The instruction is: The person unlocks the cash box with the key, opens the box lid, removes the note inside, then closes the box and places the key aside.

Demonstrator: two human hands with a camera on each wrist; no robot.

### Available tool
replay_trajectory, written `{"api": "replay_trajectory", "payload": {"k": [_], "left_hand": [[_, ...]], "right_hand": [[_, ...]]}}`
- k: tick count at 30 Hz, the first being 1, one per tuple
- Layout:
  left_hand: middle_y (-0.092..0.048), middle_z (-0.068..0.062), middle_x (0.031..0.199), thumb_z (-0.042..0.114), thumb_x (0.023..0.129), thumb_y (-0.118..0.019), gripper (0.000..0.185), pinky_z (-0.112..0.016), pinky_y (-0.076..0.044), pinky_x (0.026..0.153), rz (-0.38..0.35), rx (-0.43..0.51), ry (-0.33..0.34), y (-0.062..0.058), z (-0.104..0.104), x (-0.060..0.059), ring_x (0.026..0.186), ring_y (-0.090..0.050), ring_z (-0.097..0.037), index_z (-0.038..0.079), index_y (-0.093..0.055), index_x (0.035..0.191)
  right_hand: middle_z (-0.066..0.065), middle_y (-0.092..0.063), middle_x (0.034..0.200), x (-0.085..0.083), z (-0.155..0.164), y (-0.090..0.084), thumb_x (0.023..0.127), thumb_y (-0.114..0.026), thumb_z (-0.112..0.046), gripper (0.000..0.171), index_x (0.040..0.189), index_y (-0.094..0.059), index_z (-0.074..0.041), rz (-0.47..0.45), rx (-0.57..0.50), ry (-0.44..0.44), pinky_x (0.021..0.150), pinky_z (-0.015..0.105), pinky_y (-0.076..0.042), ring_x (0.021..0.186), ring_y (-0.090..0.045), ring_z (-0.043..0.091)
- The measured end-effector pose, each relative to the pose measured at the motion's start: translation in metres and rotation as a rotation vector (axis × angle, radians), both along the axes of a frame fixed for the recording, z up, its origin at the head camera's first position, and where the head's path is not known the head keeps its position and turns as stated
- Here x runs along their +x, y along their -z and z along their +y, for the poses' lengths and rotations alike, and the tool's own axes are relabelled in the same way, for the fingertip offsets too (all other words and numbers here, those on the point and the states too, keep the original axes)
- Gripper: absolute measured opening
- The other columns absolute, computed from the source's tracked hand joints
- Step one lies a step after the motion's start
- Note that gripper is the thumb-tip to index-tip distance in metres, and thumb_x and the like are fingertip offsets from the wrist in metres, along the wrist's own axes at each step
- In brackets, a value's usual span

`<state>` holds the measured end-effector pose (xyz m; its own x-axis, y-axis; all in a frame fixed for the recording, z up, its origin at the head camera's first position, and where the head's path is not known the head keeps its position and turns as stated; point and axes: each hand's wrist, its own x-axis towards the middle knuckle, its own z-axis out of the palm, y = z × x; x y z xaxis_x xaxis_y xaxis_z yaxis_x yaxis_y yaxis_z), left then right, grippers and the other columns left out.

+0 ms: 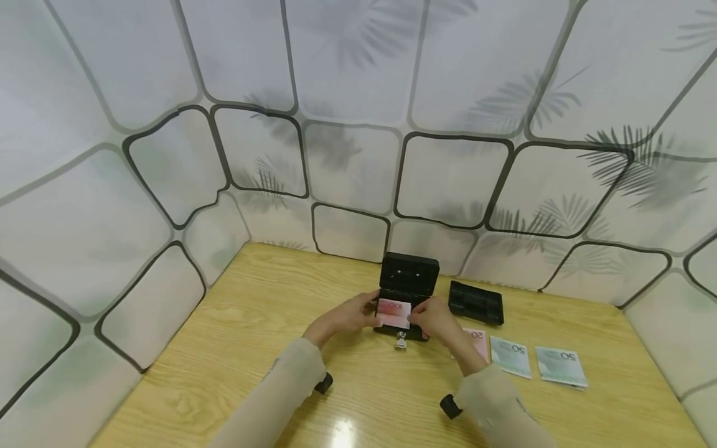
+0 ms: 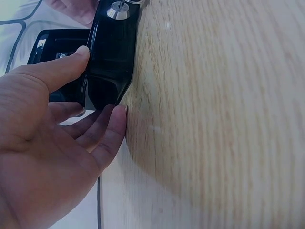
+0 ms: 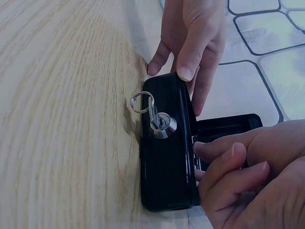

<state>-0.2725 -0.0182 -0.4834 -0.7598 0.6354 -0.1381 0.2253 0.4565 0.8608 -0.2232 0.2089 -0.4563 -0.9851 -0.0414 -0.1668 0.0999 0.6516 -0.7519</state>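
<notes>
Two hands met at an open black cash box (image 1: 404,305) standing on the table (image 1: 235,348). Left hand (image 1: 347,316) touched the box's left end, fingers straight, its grip spread. Right hand (image 1: 439,323) pinched a pink banknote (image 1: 393,313) over the box. A key (image 3: 159,120) sat in the front lock. Three banknotes (image 1: 534,361) lay to the right, a black tray (image 1: 476,303) behind them.

1. A light wooden table (image 1: 235,348) carries everything.
2. A black cash box (image 1: 404,297) stands open near the far edge, a key (image 1: 400,339) in its front lock.
3. A black tray (image 1: 475,303) lies just right of it.
4. 3 banknotes (image 1: 511,356) lie in a row nearer, to the right.
</notes>
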Motion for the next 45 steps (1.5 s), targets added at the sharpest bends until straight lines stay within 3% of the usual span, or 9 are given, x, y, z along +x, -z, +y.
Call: {"api": "replay_trajectory", "payload": {"k": [7, 14, 17, 20, 25, 32, 45], "left_hand": [[-0.044, -0.024, 0.156, 0.014, 0.103, -0.066, 0.074, -0.048, -0.034, 0.118, -0.007, -0.001, 0.002, 0.0, 0.0, 0.001, 0.143, -0.044, -0.036, -0.002, -0.025, 0.162], [-0.043, -0.024, 0.156, 0.014, 0.102, -0.067, 0.074, -0.048, -0.032, 0.119, -0.007, -0.002, -0.003, -0.002, -0.001, 0.001, 0.143, -0.043, -0.036, -0.001, -0.025, 0.162], [-0.042, -0.024, 0.157, 0.015, 0.102, -0.067, 0.075, -0.048, -0.032, 0.119, -0.012, -0.009, -0.005, -0.001, -0.001, 0.001, 0.144, -0.043, -0.036, 0.0, -0.025, 0.163], [-0.043, -0.024, 0.156, 0.015, 0.102, -0.067, 0.076, -0.048, -0.034, 0.118, -0.016, -0.008, -0.004, -0.001, -0.002, 0.001, 0.143, -0.043, -0.036, 0.0, -0.024, 0.163], [-0.042, -0.024, 0.157, 0.015, 0.102, -0.066, 0.076, -0.049, -0.036, 0.117, -0.025, 0.001, -0.001, -0.001, -0.002, 0.001, 0.143, -0.043, -0.036, 0.0, -0.023, 0.163], [-0.043, -0.025, 0.156, 0.015, 0.102, -0.067, 0.076, -0.049, -0.036, 0.116, -0.034, 0.006, -0.011, 0.0, -0.001, 0.001, 0.143, -0.043, -0.036, 0.001, -0.024, 0.163], [-0.044, -0.024, 0.155, 0.013, 0.102, -0.067, 0.075, -0.049, -0.034, 0.118, -0.008, 0.01, -0.005, 0.0, -0.001, 0.001, 0.141, -0.045, -0.036, 0.001, -0.025, 0.163]], "right_hand": [[0.001, -0.05, 0.05, -0.001, -0.004, 0.002, 0.096, -0.069, -0.003, 0.015, 0.1, -0.076, 0.009, -0.041, -0.02, 0.032, 0.044, 0.021, -0.037, 0.04, -0.046, 0.008], [0.009, -0.061, 0.065, -0.003, -0.008, 0.006, 0.095, -0.067, 0.0, 0.027, 0.116, -0.067, 0.016, -0.059, -0.197, 0.121, 0.042, 0.019, -0.036, 0.043, -0.048, 0.008], [0.006, -0.057, 0.056, -0.005, -0.009, 0.006, 0.095, -0.067, -0.002, 0.021, 0.11, -0.069, 0.012, -0.086, -0.226, 0.122, 0.042, 0.019, -0.034, 0.042, -0.045, 0.008], [0.003, -0.053, 0.05, -0.006, -0.011, 0.004, 0.096, -0.067, -0.004, 0.012, 0.094, -0.071, 0.007, -0.107, -0.242, 0.109, 0.041, 0.021, -0.032, 0.04, -0.041, 0.008], [0.002, -0.052, 0.048, -0.008, -0.014, 0.003, 0.096, -0.067, -0.006, 0.023, 0.074, -0.066, 0.0, -0.12, -0.232, 0.116, 0.042, 0.021, -0.032, 0.04, -0.04, 0.009], [0.002, -0.053, 0.048, -0.007, -0.014, 0.003, 0.097, -0.065, -0.002, 0.019, 0.08, -0.069, 0.004, -0.093, -0.265, 0.129, 0.042, 0.021, -0.034, 0.04, -0.043, 0.009], [0.005, -0.054, 0.054, -0.003, -0.004, 0.001, 0.102, -0.065, -0.013, 0.032, 0.072, -0.061, -0.003, -0.085, -0.261, 0.145, 0.045, 0.026, -0.028, 0.044, -0.042, 0.011]]}}
